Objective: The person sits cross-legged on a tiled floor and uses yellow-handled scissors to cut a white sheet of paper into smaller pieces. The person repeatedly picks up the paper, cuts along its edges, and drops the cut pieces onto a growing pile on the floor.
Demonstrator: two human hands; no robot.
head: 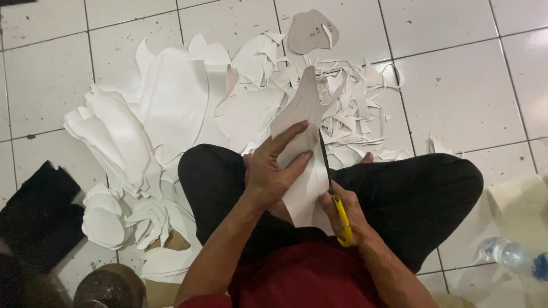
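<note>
**White sheet cut with scissors over crossed legs**

A white sheet (305, 148) is held by the left hand (273, 168), with the fingers spread flat over its face and the thumb at its left edge. The sheet is kept above the lap, its pointed upper end tilted away over the floor. The right hand (345, 212) is closed around the yellow handles of a pair of scissors (332, 188), and the dark blades are laid along the sheet's right edge, pointing away from the body. The blades are seen as a single thin line; whether they are parted cannot be told.

Both hands are held over crossed legs in black trousers (411, 194), and a red shirt (302, 279) is seen at the bottom edge.

Just beyond the knees, a heap of white scraps (348, 105) is spread over the tiled floor (456, 85). A beige cut piece (311, 31) lies at the far side of the heap. To the left, large white sheets (177, 97) are piled, and beside them stacks of smaller cut shapes (111, 217) are laid near the left knee. A black bundle (40, 211) lies at the left edge, and a round dark object (108, 285) is seen at the bottom left. At the right edge, a clear plastic bottle (511, 254) lies on its side beside a pale roll (519, 202).
</note>
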